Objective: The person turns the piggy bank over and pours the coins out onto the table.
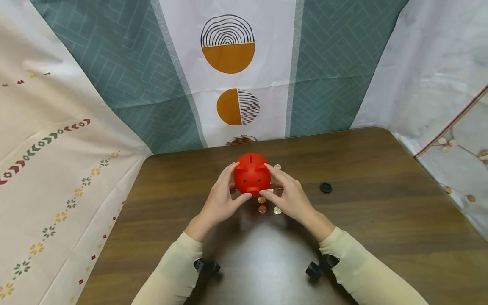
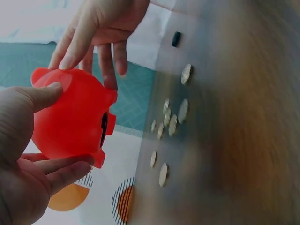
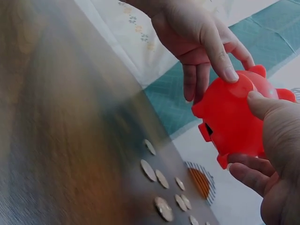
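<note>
A red piggy bank (image 1: 251,176) is held up off the table between both hands, its snout and eyes toward me and the coin slot on top. My left hand (image 1: 224,195) grips its left side, thumb low near the snout and fingers curving round behind. From the opposite side my right hand (image 1: 290,195) grips it the same way. In the left wrist view the underside of the piggy bank (image 2: 70,117) shows a dark round opening between its feet. Below lie several coins (image 1: 262,209), copper and silver, partly hidden by the right hand in the head view.
A round black plug (image 1: 325,187) lies on the wooden table (image 1: 381,220), right of the hands. Patterned cloth (image 1: 328,84) hangs behind the table's far edge, and pale cloth borders the left and right sides.
</note>
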A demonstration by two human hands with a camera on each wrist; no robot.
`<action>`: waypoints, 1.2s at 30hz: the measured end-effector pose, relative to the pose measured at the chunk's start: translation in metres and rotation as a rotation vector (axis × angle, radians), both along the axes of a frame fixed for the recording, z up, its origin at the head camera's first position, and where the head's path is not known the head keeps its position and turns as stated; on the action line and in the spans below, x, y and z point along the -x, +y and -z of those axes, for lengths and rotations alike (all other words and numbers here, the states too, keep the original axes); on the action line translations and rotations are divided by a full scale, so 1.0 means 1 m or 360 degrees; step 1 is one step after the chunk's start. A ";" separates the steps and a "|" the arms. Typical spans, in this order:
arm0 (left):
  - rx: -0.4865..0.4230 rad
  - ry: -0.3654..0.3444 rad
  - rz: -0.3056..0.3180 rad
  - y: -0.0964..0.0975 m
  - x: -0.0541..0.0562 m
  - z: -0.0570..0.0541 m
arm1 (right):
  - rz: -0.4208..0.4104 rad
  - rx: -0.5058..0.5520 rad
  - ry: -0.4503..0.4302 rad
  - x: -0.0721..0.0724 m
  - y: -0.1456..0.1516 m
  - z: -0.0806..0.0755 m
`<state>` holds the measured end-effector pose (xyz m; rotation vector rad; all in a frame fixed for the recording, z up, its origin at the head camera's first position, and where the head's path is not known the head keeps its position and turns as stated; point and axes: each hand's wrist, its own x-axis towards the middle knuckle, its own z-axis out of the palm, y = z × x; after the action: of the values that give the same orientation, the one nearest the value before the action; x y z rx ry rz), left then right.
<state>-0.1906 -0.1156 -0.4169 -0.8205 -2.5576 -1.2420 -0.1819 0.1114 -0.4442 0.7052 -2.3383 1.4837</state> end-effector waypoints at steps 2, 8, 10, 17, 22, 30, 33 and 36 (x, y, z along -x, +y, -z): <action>0.0028 0.0009 -0.0012 -0.006 -0.003 0.001 | -0.0016 0.0000 -0.0008 -0.001 -0.005 0.001; 0.0054 0.0044 -0.0045 -0.022 -0.009 0.006 | -0.0011 -0.0009 0.0012 -0.006 -0.023 0.007; 0.0054 0.0029 -0.0068 -0.028 -0.012 0.008 | -0.0003 -0.0023 0.0008 -0.007 -0.029 0.008; 0.0062 -0.0013 -0.0117 -0.051 -0.025 0.014 | 0.0022 -0.0072 0.0029 -0.015 -0.054 0.012; 0.0066 -0.0041 -0.0115 -0.070 -0.033 0.019 | -0.0009 -0.0070 0.0033 -0.020 -0.073 0.017; 0.0088 -0.0056 -0.0114 -0.092 -0.038 0.025 | 0.0005 -0.0109 0.0037 -0.023 -0.095 0.024; 0.0092 -0.0041 -0.0106 -0.094 -0.037 0.026 | 0.0019 -0.0096 0.0040 -0.023 -0.099 0.027; 0.0076 -0.0018 -0.0098 -0.093 -0.038 0.025 | 0.0024 -0.0094 0.0040 -0.022 -0.102 0.030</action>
<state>-0.1527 -0.2087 -0.4415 -0.7398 -2.6099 -1.1750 -0.1604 0.0094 -0.4745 0.7152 -2.3722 1.3965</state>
